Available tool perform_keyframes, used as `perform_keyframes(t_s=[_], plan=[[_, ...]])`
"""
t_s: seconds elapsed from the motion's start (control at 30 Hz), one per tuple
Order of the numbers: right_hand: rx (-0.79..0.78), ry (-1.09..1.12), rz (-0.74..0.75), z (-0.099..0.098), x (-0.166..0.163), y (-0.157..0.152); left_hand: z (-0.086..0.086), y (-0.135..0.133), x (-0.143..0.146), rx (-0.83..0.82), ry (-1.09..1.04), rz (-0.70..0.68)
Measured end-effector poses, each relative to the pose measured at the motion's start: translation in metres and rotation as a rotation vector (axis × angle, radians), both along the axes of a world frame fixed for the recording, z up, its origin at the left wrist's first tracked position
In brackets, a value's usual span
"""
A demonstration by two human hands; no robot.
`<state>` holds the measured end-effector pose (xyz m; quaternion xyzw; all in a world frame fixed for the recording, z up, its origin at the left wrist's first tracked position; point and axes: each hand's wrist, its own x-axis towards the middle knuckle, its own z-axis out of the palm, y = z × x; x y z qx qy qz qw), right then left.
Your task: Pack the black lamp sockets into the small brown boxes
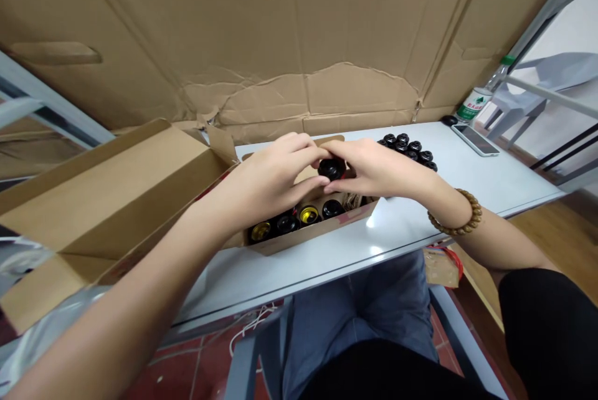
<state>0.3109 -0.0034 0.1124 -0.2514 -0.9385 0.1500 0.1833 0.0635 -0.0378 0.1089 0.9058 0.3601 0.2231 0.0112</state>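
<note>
We pinch a black-capped bottle (331, 169) above the cardboard box (303, 239), center frame.
The left hand (268, 182) and right hand (378, 169) press their fingertips together around the cap, the best hold; it should handle rigid, smooth, maybe slippery. Yellow-topped bottles (308, 214) sit in the box; black caps (406, 147) cluster upper right on the white table (467, 182).
</note>
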Motion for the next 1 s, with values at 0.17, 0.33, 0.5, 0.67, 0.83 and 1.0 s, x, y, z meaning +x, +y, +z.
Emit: perform_keyframes(t_s=[0.17, 0.33, 0.5, 0.67, 0.83, 1.0], plan=[[0.198, 0.075, -0.228, 0.022, 0.061, -0.020, -0.006, -0.004, 0.012, -0.084, -0.108, -0.015], [0.184, -0.171, -0.522, 0.010, 0.139, -0.038, -0.013, -0.004, 0.014, -0.319, 0.178, -0.172], [0.071, -0.390, -0.511, -0.049, 0.155, -0.036, -0.024, 0.004, 0.016, -0.412, 0.232, -0.148], [0.209, -0.428, -0.559, -0.074, 0.139, -0.040, -0.027, 0.010, 0.020, -0.402, 0.229, -0.162], [0.366, -0.331, -0.583, -0.058, 0.129, -0.041, -0.028, 0.009, 0.024, -0.320, 0.272, -0.142], [0.343, -0.489, -0.383, -0.030, 0.096, -0.008, -0.032, 0.008, 0.025, -0.264, 0.314, -0.124]])
